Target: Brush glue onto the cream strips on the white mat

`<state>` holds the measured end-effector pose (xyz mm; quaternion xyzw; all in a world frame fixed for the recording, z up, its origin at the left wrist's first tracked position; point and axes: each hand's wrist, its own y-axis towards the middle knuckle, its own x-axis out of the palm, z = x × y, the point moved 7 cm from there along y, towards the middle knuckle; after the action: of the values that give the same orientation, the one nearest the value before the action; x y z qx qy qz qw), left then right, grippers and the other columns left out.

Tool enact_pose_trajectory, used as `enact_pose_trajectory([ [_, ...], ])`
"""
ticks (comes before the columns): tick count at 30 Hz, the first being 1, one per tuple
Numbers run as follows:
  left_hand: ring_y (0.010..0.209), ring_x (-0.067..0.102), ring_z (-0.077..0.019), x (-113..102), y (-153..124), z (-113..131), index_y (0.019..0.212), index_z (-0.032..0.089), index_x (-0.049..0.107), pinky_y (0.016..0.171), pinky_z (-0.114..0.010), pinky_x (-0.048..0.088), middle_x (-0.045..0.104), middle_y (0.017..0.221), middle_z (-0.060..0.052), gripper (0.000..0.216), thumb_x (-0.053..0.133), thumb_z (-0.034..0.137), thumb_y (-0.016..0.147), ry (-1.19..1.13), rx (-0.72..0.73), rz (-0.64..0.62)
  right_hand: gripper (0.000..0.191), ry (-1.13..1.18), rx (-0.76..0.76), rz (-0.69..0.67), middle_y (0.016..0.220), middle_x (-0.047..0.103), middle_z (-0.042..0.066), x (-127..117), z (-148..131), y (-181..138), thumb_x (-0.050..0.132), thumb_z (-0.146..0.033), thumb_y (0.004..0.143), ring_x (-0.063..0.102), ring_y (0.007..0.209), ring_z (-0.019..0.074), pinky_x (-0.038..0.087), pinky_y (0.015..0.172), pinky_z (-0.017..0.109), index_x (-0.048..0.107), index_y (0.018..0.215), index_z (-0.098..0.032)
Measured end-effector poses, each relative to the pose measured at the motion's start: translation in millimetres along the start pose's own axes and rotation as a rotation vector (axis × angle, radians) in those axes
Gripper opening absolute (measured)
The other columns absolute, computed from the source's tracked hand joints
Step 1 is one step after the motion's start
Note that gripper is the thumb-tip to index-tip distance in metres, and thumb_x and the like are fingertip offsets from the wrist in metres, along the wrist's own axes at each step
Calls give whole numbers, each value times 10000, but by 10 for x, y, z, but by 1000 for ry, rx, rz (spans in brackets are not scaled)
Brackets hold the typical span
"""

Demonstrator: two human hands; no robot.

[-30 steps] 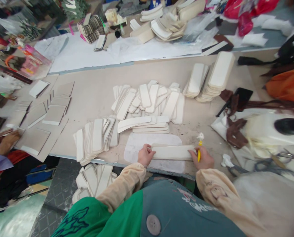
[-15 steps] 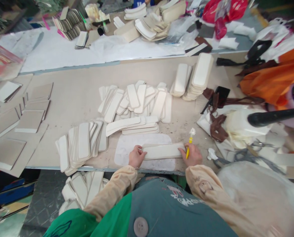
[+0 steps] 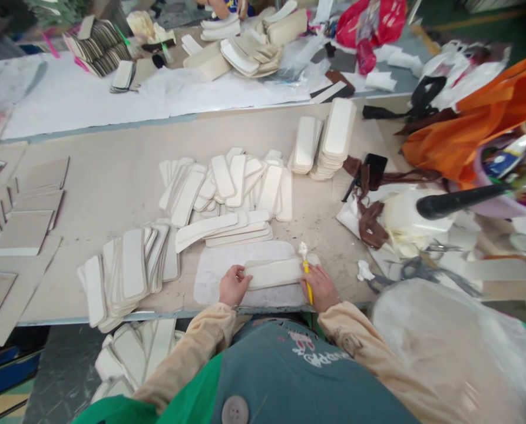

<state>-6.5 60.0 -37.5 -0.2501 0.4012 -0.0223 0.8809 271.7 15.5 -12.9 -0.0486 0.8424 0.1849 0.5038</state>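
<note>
My left hand [image 3: 235, 285] pinches the left end of a long, pale strip with rounded ends [image 3: 274, 274]. At its other end my right hand [image 3: 321, 288] presses with bent fingers. That hand also has a yellow stick [image 3: 308, 282] with a white clumped tip in it, pointing away from me. A second pale strip [image 3: 314, 259] lies partly under the first and shows along its far edge and right end. Both are over a white sheet [image 3: 207, 274] on the table. Loosely stacked strips [image 3: 225, 232] lie just beyond my hands.
More strips fan out at the left [image 3: 132, 265], with a heap [image 3: 231, 176] behind and upright stacks [image 3: 337, 132] at the back right. Scissors [image 3: 439, 247], a black-handled tool [image 3: 457, 203] and a plastic bag [image 3: 448, 341] lie right. Grey-brown panels [image 3: 24, 232] are far left.
My right hand has shifted left along the strips. The upper strip now sits askew on the lower one, whose right end is uncovered. The whole view has swung slightly right.
</note>
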Motion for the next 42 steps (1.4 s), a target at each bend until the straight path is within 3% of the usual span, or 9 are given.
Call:
enact_pose_trajectory([
  [6, 671, 589, -124, 4, -10, 21, 984, 218, 626, 707, -256, 458, 604, 802, 22, 230, 665, 309, 777, 37, 48, 15, 119, 17, 322, 98, 1186, 681, 107, -221, 493, -122, 530, -349, 906, 636, 1095, 275, 506, 909, 467, 568, 898, -237],
  [11, 660, 577, -118, 6, -16, 47, 1033, 232, 655, 720, -259, 474, 597, 852, 4, 250, 655, 295, 790, 81, 100, 33, 235, 162, 614, 147, 1207, 672, 110, -229, 572, -27, 499, -466, 898, 684, 945, 268, 534, 786, 413, 523, 986, -249],
  [20, 670, 575, -117, 19, -55, 57, 1067, 211, 650, 742, -265, 474, 587, 873, -2, 282, 660, 266, 791, 80, 104, 57, 232, 255, 609, 176, 1136, 696, 95, -212, 584, 65, 543, -448, 847, 652, 1031, 265, 502, 876, 410, 510, 968, -253],
  [25, 774, 589, -140, -24, -77, 83, 1086, 195, 628, 815, -285, 478, 582, 918, -18, 344, 694, 236, 750, 15, 89, 114, 338, 325, 659, 187, 1033, 692, 90, -248, 590, 17, 587, -507, 808, 673, 833, 230, 533, 794, 395, 533, 1000, -234],
  [29, 704, 567, -117, -33, -327, -54, 1063, 175, 597, 760, -273, 487, 588, 884, -9, 318, 684, 247, 766, -282, -99, 179, 432, 480, 700, 202, 1035, 675, 110, -286, 542, 40, 679, -539, 738, 667, 805, 241, 560, 715, 394, 539, 1012, -236],
  [31, 586, 536, -98, 197, -552, -181, 988, 167, 600, 671, -263, 486, 591, 775, 12, 222, 646, 293, 811, -565, -320, -8, 461, 524, 700, 210, 1062, 669, 131, -321, 502, 59, 707, -533, 718, 660, 794, 247, 562, 683, 399, 538, 1025, -234],
  [33, 540, 548, -98, 560, -846, -184, 925, 144, 613, 642, -264, 488, 609, 704, 5, 202, 623, 326, 838, -862, -545, -374, 490, 576, 698, 206, 1066, 665, 118, -343, 458, 68, 728, -526, 698, 653, 763, 229, 562, 648, 385, 523, 1034, -235],
  [36, 693, 669, -149, 883, -1148, 4, 914, 105, 630, 748, -287, 510, 687, 776, -70, 233, 622, 329, 851, -1205, -709, -765, 543, 729, 711, 193, 1072, 652, 67, -337, 386, 53, 769, -498, 652, 644, 714, 184, 554, 596, 331, 470, 1037, -257],
  [42, 919, 705, -216, 979, -987, 258, 984, 78, 609, 878, -334, 505, 717, 931, -131, 289, 545, 352, 918, -1624, -707, -658, 554, 907, 758, 158, 998, 644, 23, -377, 192, -11, 815, -414, 616, 633, 665, 167, 550, 607, 321, 432, 995, -287],
])
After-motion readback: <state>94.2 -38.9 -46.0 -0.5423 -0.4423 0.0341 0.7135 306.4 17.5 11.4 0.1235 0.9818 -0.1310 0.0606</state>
